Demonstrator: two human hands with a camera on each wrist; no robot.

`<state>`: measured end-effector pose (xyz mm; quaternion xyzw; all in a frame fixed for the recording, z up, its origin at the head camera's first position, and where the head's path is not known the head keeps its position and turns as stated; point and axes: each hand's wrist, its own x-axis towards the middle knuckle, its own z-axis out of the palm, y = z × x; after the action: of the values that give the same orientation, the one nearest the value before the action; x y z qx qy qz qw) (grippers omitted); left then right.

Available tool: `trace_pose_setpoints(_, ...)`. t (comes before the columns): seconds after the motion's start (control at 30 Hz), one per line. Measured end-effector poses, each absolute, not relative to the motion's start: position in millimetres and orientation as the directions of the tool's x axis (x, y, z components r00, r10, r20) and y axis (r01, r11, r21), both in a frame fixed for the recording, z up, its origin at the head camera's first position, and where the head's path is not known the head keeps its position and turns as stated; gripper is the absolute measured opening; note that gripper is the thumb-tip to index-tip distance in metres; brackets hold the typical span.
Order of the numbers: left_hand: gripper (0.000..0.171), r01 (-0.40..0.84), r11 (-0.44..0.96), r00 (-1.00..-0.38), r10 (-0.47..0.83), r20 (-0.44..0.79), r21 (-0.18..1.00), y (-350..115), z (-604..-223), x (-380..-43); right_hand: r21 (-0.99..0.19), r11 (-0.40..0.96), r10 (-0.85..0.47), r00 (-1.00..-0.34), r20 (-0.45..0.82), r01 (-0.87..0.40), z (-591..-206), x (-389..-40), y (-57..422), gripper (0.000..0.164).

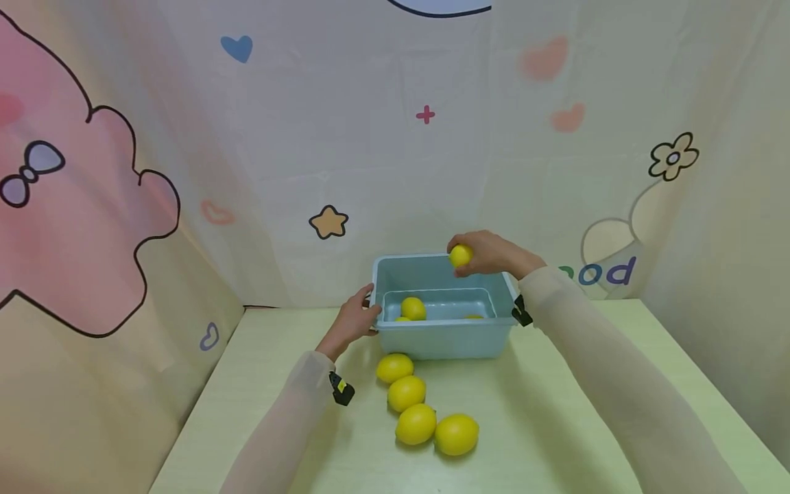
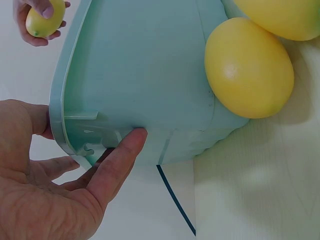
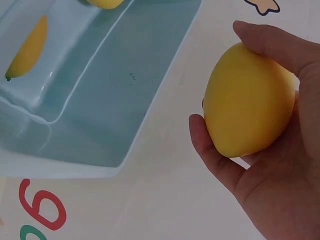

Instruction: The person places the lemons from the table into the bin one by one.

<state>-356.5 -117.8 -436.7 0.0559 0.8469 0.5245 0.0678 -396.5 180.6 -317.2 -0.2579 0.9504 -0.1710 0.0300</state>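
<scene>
1. The held lemon (image 1: pixel 460 256) is raised above the far rim of the light-blue plastic bin (image 1: pixel 444 341), towards the bin's right end; whether it hangs over the opening or just beyond it, I cannot tell.
2. The right hand (image 1: pixel 494 252) has thumb and fingers clamped on opposite sides of that lemon. This spread hold looks secure; on such a smooth, rounded skin, light, even pressure should serve better than a hard squeeze.
3. The left hand (image 1: pixel 353 318) grips the bin's left end, digits curled around the rim and the outer wall. That brace is probably what steadies the bin, so pressing gently, without tilting it, seems wise.
4. Inside the bin, the whole lemon (image 1: pixel 413 309) lies towards the left end, with slivers of two more showing over the near wall. If the raised fruit is let go there, a low release onto bare floor would likely limit rolling and knocks.
5. In front of the bin, four loose lemons (image 1: pixel 407 393) trail from just beside its near wall. Sleeves are best lifted clear of them, since they could roll.
6. Beneath the bin is the pale tabletop (image 1: pixel 278 343); behind it hangs a printed cloth (image 1: pixel 327 137).
</scene>
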Motion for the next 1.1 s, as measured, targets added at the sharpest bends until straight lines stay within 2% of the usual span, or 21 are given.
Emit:
trace_pose_setpoints(0.3,0.066,0.025,0.443,-0.984,0.169,-0.056,0.896,-119,-439,-357,-0.370,0.831,-0.465,-0.884,-0.049,-0.416,-323,-411,180,0.045)
trace_pose_setpoints(0.6,0.066,0.031,0.448,-0.986,0.163,-0.047,0.894,-118,-436,-357,-0.340,0.853,-0.459,-0.880,-0.124,-0.397,-337,-420,175,0.039)
trace_pose_setpoints(0.87,0.066,0.032,0.441,-0.985,0.164,-0.046,0.897,-118,-438,-358,-0.308,0.861,-0.463,-0.874,-0.148,-0.404,-347,-422,173,0.043)
trace_pose_setpoints(1.1,0.066,0.029,0.445,-0.985,0.163,-0.049,0.895,-118,-437,-358,-0.341,0.861,-0.455,-0.871,-0.186,-0.377,-351,-418,171,0.046)
